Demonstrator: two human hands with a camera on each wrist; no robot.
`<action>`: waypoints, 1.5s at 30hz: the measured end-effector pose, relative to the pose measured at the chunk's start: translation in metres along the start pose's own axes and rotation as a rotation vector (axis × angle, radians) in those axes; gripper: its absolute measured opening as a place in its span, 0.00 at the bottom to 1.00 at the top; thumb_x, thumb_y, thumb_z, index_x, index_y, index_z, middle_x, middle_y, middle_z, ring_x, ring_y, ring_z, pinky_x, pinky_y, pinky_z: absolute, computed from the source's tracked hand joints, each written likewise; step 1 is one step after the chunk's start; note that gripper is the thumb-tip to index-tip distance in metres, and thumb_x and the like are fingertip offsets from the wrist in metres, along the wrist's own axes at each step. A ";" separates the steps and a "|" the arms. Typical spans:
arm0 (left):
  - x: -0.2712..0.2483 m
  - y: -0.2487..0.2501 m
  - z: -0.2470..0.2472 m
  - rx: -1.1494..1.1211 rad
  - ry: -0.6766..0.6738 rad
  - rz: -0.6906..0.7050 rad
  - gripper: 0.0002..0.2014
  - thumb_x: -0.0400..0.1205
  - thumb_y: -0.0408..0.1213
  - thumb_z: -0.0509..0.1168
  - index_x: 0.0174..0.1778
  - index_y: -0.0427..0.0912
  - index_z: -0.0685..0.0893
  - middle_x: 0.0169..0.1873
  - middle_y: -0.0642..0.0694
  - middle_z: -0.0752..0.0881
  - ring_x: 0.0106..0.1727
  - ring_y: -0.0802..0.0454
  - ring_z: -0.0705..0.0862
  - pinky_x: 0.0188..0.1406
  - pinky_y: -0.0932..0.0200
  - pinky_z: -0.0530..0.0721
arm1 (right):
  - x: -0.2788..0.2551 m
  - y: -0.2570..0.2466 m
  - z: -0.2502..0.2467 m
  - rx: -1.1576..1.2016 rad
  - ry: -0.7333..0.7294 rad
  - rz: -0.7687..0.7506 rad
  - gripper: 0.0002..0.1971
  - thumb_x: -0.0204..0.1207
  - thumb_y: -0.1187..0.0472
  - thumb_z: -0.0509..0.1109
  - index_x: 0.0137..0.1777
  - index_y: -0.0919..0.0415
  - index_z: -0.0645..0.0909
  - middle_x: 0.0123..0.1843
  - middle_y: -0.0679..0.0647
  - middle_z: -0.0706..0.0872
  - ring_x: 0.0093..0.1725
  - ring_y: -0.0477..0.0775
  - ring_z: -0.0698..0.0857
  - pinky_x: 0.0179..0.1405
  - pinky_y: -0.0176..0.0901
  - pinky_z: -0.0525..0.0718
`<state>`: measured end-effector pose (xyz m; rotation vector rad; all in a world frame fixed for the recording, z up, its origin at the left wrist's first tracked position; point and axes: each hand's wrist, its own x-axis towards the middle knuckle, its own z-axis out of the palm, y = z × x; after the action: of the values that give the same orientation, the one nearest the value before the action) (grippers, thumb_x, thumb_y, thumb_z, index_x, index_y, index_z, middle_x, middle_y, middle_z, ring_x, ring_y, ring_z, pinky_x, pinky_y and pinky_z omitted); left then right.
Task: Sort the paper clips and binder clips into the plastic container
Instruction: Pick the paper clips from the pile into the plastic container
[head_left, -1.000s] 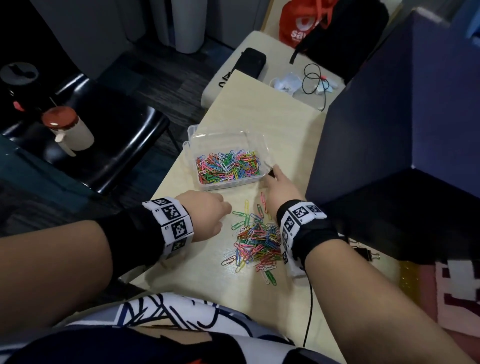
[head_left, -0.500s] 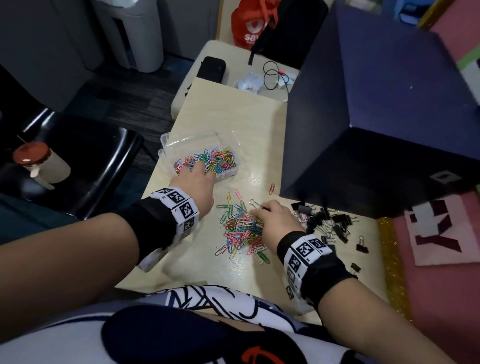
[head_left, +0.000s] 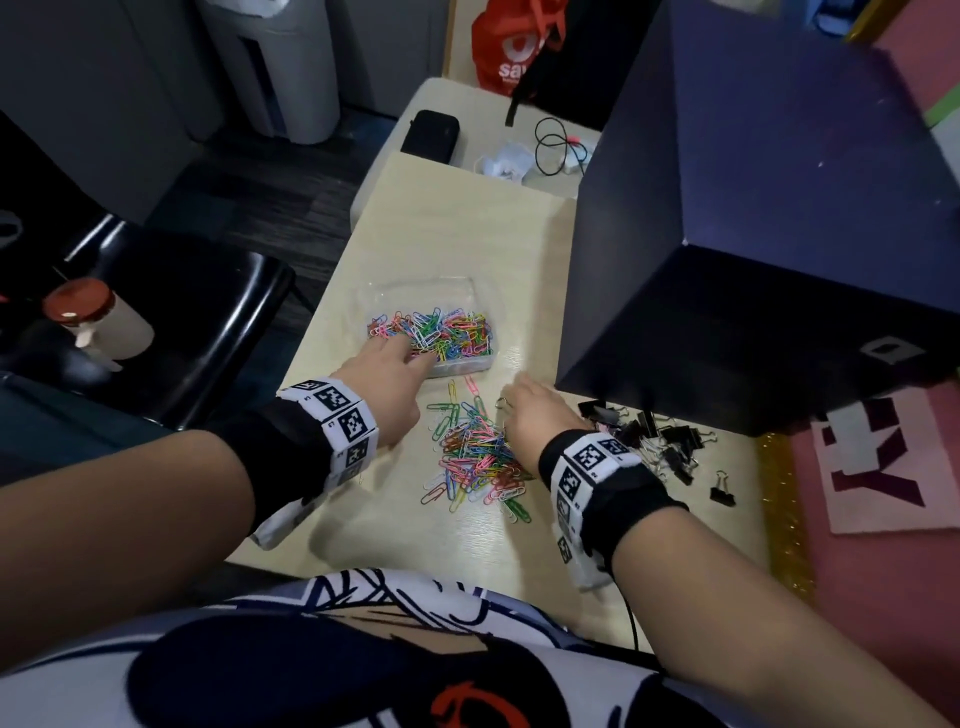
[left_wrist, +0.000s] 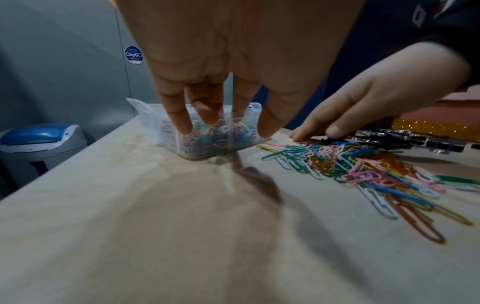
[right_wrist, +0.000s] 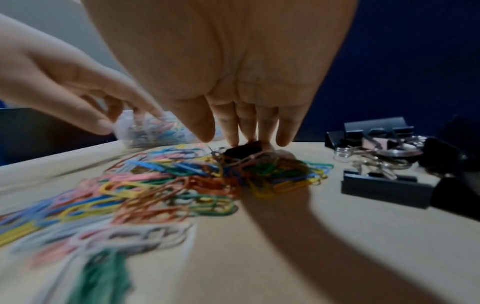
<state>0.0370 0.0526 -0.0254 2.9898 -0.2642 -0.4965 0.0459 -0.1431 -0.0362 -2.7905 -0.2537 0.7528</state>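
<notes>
A clear plastic container (head_left: 470, 366) holds many coloured paper clips (head_left: 441, 332) in its near part. My left hand (head_left: 402, 364) reaches over its near wall, straight fingers (left_wrist: 179, 121) dipped among the clips and thumb outside the wall. A loose pile of paper clips (head_left: 475, 457) lies on the table in front of it. My right hand (head_left: 519, 408) is at the pile's far right edge, and its straight fingertips (right_wrist: 232, 135) touch a small black binder clip (right_wrist: 244, 151) lying on the pile. More black binder clips (head_left: 657, 439) lie to the right.
A big dark blue box (head_left: 753, 234) stands on the table right behind the binder clips. The pale wooden table (head_left: 467, 239) ends at its left edge beside a black chair (head_left: 208, 322) with a red-lidded jar (head_left: 98, 322). A phone and cables lie far back.
My left hand went from a fist beside the pile to the container and opened over it. My right hand drew back from the container's right side to the pile.
</notes>
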 end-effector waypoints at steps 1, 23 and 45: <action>0.001 0.000 0.000 0.010 -0.001 0.016 0.26 0.79 0.38 0.60 0.75 0.47 0.67 0.60 0.41 0.72 0.61 0.41 0.70 0.59 0.47 0.78 | -0.003 0.000 0.004 -0.017 -0.011 -0.032 0.06 0.79 0.62 0.59 0.52 0.57 0.76 0.62 0.54 0.74 0.65 0.61 0.77 0.62 0.53 0.77; 0.012 0.038 0.025 -0.015 -0.145 0.275 0.28 0.84 0.44 0.58 0.81 0.44 0.61 0.80 0.49 0.62 0.78 0.46 0.65 0.74 0.46 0.71 | -0.028 0.013 0.002 0.024 0.119 -0.005 0.13 0.73 0.56 0.73 0.54 0.53 0.76 0.58 0.52 0.76 0.61 0.55 0.76 0.54 0.45 0.73; 0.019 0.038 -0.005 -0.079 -0.012 0.014 0.25 0.81 0.43 0.60 0.75 0.44 0.67 0.61 0.43 0.75 0.64 0.43 0.76 0.57 0.45 0.81 | -0.027 0.019 0.000 0.046 0.098 0.015 0.09 0.79 0.63 0.64 0.57 0.53 0.74 0.61 0.53 0.78 0.60 0.57 0.78 0.57 0.48 0.77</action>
<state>0.0508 0.0121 -0.0216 2.9073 -0.2605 -0.5119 0.0246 -0.1672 -0.0291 -2.7786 -0.1946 0.6148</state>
